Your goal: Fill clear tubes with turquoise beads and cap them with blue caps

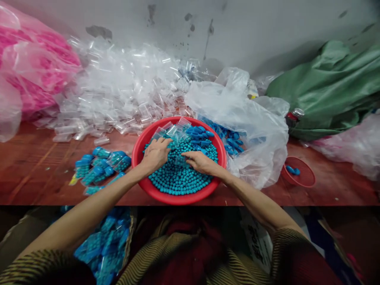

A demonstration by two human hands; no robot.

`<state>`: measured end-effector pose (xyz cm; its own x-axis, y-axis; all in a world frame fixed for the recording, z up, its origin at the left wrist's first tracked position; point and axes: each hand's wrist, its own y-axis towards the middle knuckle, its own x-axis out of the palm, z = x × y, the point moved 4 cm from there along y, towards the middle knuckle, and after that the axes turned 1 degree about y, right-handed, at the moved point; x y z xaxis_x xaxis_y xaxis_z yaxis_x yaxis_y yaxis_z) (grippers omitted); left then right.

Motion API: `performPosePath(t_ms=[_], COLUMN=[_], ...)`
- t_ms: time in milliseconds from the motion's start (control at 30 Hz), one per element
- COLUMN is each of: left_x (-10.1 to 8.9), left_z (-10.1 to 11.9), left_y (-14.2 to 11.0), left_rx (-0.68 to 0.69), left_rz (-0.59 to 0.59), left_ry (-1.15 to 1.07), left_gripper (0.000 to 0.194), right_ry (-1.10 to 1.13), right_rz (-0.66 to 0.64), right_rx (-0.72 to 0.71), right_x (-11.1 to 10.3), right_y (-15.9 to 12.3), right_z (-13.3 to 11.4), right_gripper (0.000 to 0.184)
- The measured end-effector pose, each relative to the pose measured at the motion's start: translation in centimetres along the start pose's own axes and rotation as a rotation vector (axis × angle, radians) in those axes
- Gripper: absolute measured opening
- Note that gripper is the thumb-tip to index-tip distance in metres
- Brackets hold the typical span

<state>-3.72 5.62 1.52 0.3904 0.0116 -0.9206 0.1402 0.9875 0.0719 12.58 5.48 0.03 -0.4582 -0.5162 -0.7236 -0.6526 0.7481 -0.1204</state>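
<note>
We have both hands inside the wide red basin (178,199) at the middle of the counter (38,160). Our left hand (157,153) is over the left side of the turquoise beads (181,183), fingers bent and pointing right; we cannot tell whether they are clamped on anything. Our right hand (200,162) comes in from the right, thumb and forefinger close together by a clear tube (179,160), and we cannot tell if they grip it. The beads fill most of the basin, with more clear tubes (181,125) on their far side and blue plastic pieces (200,134) on their far right.

Left of the basin, near our forearm, we see a cluster of bead-filled containers (97,169) with blue tops. Beyond lies a large heap of clear tubes (118,93). To the right sit a crumpled translucent bag (258,132) and, farther right, a small red basket (305,175) holding a few blue pieces (293,170).
</note>
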Motion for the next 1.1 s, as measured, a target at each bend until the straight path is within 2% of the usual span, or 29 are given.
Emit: performPosePath(t_ms=[67, 167, 267, 333, 400, 500, 567, 633, 700, 800, 900, 1000, 1100], left_x=[0.0, 1.0, 1.3, 1.3, 1.3, 1.6, 2.3, 2.8, 2.8, 2.4, 2.8, 4.1, 5.7], left_z=[0.8, 1.9, 2.7, 2.8, 2.7, 2.8, 2.9, 2.8, 2.4, 1.5, 1.2, 2.0, 3.2], left_y=[-1.0, -2.1, -2.7, -3.1, -3.6, -4.4, -4.9, -5.2, -5.1, -4.2, -2.7, -0.8, 0.8], left_rx=[-0.011, -0.072, -0.048, -0.029, 0.015, 0.146, 0.193, 0.182, 0.131, 0.040, -0.027, -0.077, -0.101], left_rz=[-0.054, -0.257, -0.288, -0.280, -0.273, -0.297, -0.415, -0.523, -0.537, -0.497, -0.485, -0.470, -0.472], left_ry=[-0.241, -0.640, -0.773, -0.744, -0.599, -0.215, -0.032, 0.059, 0.142, 0.247, 0.106, -0.163, -0.307], left_gripper=[0.037, 0.033, 0.026, 0.025, 0.028, 0.029, 0.024, 0.022, 0.024, 0.026, 0.018, 0.002, 0.012], right_ry=[0.254, 0.609, 0.832, 0.855, 0.708, 0.306, 0.127, 0.038, -0.069, -0.374, -0.657, -0.756, -0.813], right_rz=[0.039, 0.030, -0.004, -0.001, 0.057, 0.128, 0.081, 0.004, 0.007, 0.132, 0.083, -0.044, -0.090], right_rx=[0.066, 0.140, 0.142, 0.149, 0.134, 0.030, -0.042, -0.079, -0.062, 0.102, 0.250, 0.192, 0.107], right_x=[-0.2, 0.0, 0.1, 0.1, 0.1, 0.9, 1.8, 2.1, 1.1, -2.2, -4.6, -5.0, -4.6], right_y=[-0.6, -1.2, -1.6, -2.0, -2.3, -2.6, -2.6, -2.5, -2.4, -2.5, -2.5, -2.6, -2.6], right_z=[0.5, 0.9, 0.9, 0.9, 0.8, -0.2, -1.1, -1.7, -1.8, -1.0, 0.2, 1.1, 1.7], right_gripper=[0.033, 0.034, 0.030, 0.027, 0.021, 0.012, 0.011, 0.013, 0.018, 0.024, 0.026, 0.036, 0.039])
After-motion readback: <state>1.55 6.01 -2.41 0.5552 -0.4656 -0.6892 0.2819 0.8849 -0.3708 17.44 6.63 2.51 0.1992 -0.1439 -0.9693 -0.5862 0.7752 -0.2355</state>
